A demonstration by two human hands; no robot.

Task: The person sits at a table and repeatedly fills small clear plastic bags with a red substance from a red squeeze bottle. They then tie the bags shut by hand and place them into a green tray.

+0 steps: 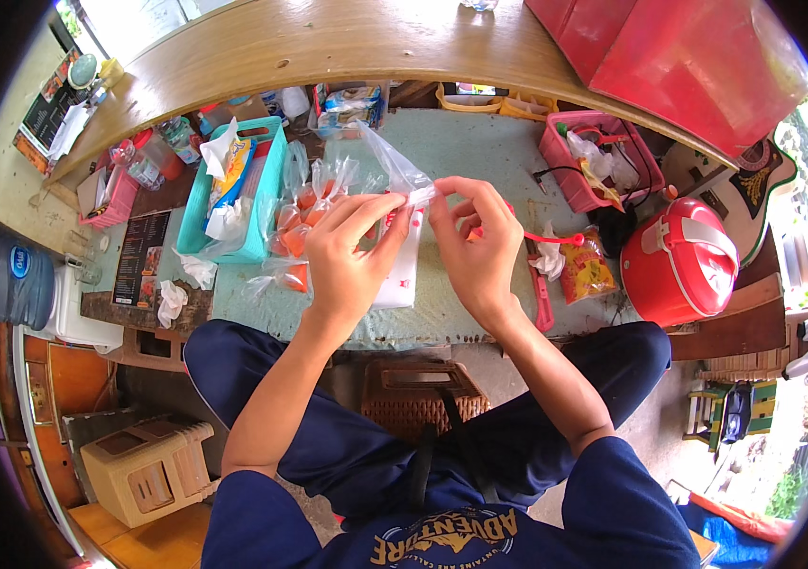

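A small clear plastic bag is stretched between my two hands above the table, its pointed end away from me. My left hand pinches one side of its near edge between thumb and fingertips. The other side of that edge is pinched by my right hand. Beneath them lies a white packet with red print, partly covered by my left hand. Several knotted clear bags with orange-red contents are grouped just left of my left hand. A red plastic handle sticks out to the right of my right hand.
A turquoise basket holding tissue packs stands left; a pink basket with a cable sits back right. Nearby are a yellow-red snack packet, a pink-handled tool and a red rice cooker-like container. A wooden shelf overhangs the back.
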